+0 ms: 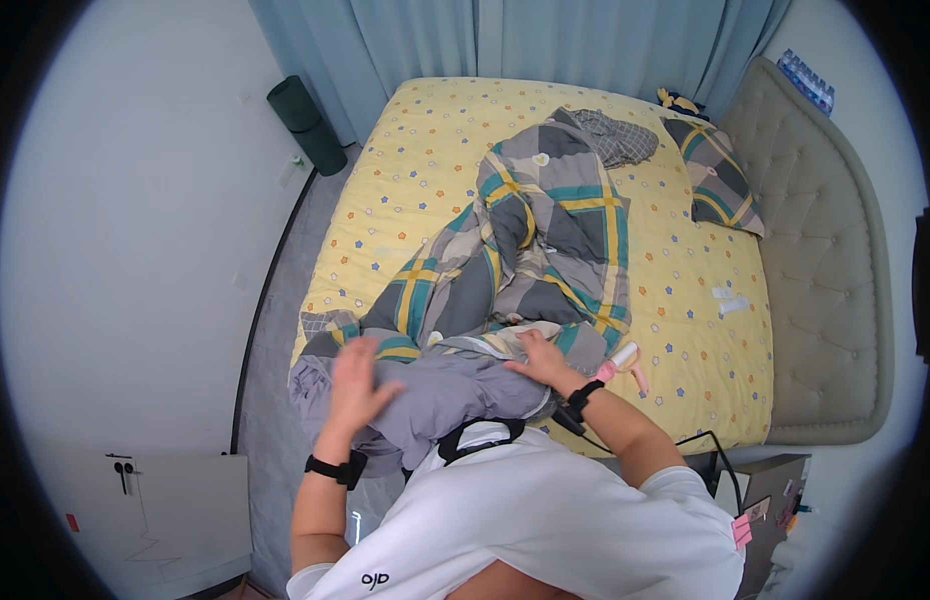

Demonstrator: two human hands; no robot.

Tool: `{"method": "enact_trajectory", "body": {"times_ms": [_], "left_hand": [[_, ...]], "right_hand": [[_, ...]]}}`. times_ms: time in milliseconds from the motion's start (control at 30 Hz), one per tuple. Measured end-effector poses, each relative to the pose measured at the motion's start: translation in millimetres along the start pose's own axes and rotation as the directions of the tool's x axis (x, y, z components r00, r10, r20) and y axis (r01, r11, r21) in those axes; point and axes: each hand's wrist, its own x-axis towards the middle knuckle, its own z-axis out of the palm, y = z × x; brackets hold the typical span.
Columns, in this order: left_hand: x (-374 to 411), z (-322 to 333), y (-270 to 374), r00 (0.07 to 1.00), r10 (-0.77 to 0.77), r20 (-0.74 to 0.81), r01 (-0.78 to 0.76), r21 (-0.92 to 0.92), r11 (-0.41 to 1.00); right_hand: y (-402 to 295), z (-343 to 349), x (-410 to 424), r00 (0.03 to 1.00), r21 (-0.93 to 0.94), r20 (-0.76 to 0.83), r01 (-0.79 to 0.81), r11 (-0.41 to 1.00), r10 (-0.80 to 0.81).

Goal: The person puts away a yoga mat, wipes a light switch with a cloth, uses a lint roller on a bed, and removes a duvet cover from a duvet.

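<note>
A plaid quilt (555, 217) in grey, teal and yellow lies rumpled across the bed, with a plain grey-lavender fabric part (450, 390) bunched along the near edge. My left hand (356, 386), slightly blurred, is over the left side of the grey fabric, fingers apart. At the fabric's upper right edge is my right hand (540, 360), its fingers spread and nothing gripped between them. Whether either palm presses on the cloth cannot be told. Just right of my right hand lie a pink-handled lint roller (618, 361) and another pink object (640, 375).
The bed has a yellow star-print sheet (697, 330), a plaid pillow (716, 176) and a tufted headboard (817, 247). A rolled green mat (307, 124) stands beyond the far left corner. A cabinet (772, 487) with a black cable is at the near right.
</note>
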Motion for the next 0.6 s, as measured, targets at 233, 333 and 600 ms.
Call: {"method": "enact_trajectory", "body": {"times_ms": [233, 333, 600], "left_hand": [[-15, 69, 17, 0.825, -0.013, 0.564, -0.262, 0.404, 0.877], [-33, 89, -6, 0.760, -0.223, 0.610, -0.074, 0.422, 0.904], [-51, -50, 3, 0.974, -0.176, -0.146, 0.219, 0.384, 0.897]], "right_hand": [[26, 35, -2, 0.977, -0.069, 0.149, -0.145, 0.987, 0.154], [39, 38, -7, 0.962, -0.084, 0.148, -0.218, 0.972, 0.229], [79, 39, -9, 0.875, -0.191, 0.190, -0.412, 0.891, 0.446]]}}
